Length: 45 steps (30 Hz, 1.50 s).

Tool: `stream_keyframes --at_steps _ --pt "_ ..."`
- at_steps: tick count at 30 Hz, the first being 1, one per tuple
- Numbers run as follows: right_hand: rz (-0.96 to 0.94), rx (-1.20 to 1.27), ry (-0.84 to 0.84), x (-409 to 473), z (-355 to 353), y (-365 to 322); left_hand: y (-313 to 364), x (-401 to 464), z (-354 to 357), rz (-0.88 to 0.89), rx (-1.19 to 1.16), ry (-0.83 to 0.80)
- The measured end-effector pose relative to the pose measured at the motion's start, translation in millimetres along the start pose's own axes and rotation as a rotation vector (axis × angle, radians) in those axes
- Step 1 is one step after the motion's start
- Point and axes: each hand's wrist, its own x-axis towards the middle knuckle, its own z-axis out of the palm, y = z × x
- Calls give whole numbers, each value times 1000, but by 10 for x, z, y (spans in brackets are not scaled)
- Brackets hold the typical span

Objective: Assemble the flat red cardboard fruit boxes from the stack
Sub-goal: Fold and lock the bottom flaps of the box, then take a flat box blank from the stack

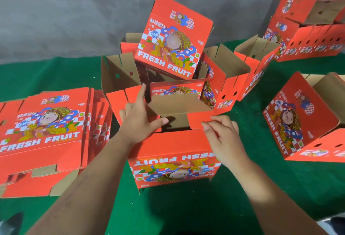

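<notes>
Both hands are on the flaps of a half-built red cardboard fruit box (175,158), front and centre on the green cloth surface (186,206).

The left hand (139,121) lies spread on the box's left red flap (121,98), index finger stretched forward, thumb out to the side. The right hand (222,134) pinches the edge of the small red flap (196,121) between thumb and fingers, while the brown far flap (179,104) leans in over the opening. The printed front, reading FRESH FRUIT, faces the person upside down. At left lies the stack of flat red printed cardboard boxes (46,132), top sheet face up. Behind the box, a pile of opened red boxes (171,44) crowds together; more stand at right (302,119) and at far right (308,29).
</notes>
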Motion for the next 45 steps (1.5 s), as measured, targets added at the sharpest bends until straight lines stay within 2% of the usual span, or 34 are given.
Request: stream_keyframes --at_steps 3,4,6,8,9,12,16,18,19,21,23,24,25,26,28,29,31,32,33,34,35,36,37,39,41,43,45 --pt "261 262 -72 140 -42 -71 -64 -40 -33 111 -429 -1" --pt "326 363 -98 177 -60 -96 -83 -31 -43 90 -479 16" --pt "375 442 -190 250 -95 -126 -59 -41 -47 3 -363 30" --pt "378 357 -300 330 -132 -149 -46 -59 -25 -4 -45 -71" --pt "378 259 -354 369 -155 -148 -33 -59 -27 -1 25 -157" --pt "350 -59 -467 422 -141 -164 13 -22 -9 -49 -85 -288" --pt "281 -299 -354 398 16 -312 93 -65 92 -207 173 -251" --pt "253 -380 -342 379 69 -326 114 -108 93 -196 174 -240" --pt "262 -343 -354 376 65 -305 97 -118 79 -167 135 -245" --pt "338 -124 -370 391 -36 -260 38 -99 11 -186 -178 -173" --pt "405 139 -309 415 -133 -241 -74 -138 -25 -457 -580 57" --pt "406 228 -266 420 -156 -261 -154 -169 -68 -625 -728 106" --pt "393 286 -235 418 -172 -304 -207 -228 -73 -760 -841 58" --pt "371 312 -220 408 -170 -331 -239 -268 -92 -827 -964 -80" --pt "356 286 -193 360 -146 -360 -303 -420 -116 -649 -1145 -232" --pt "364 269 -162 337 -153 -375 -244 -387 -180 -654 -1178 -189" --pt "366 273 -57 341 -229 -400 -155 -361 -277 -753 -1389 -56" --pt "374 291 -7 357 -283 -400 -135 -359 -274 -726 -1364 -31" --pt "392 362 39 378 -366 -399 -44 -394 -307 -675 -1273 -92" --pt "468 516 66 413 -448 -369 -10 -442 -337 -596 -1225 -123" --pt "581 753 38 446 -543 -333 56 -509 -321 -543 -1245 -79" --pt "691 998 -40 468 -616 -271 107 -539 -273 -452 -1235 34" --pt "762 1125 -161 451 -689 -219 161 -605 -215 -339 -1223 120" --pt "792 1088 -397 365 -731 -50 221 -668 -62 -190 -1224 170" --pt "864 1029 -501 213 -721 116 226 -705 -9 -147 -1236 120" --pt "904 1052 -529 54 -677 225 147 -707 44 -147 -1191 39" --pt "894 1082 -454 -80 -595 356 100 -689 119 -180 -1125 -68"
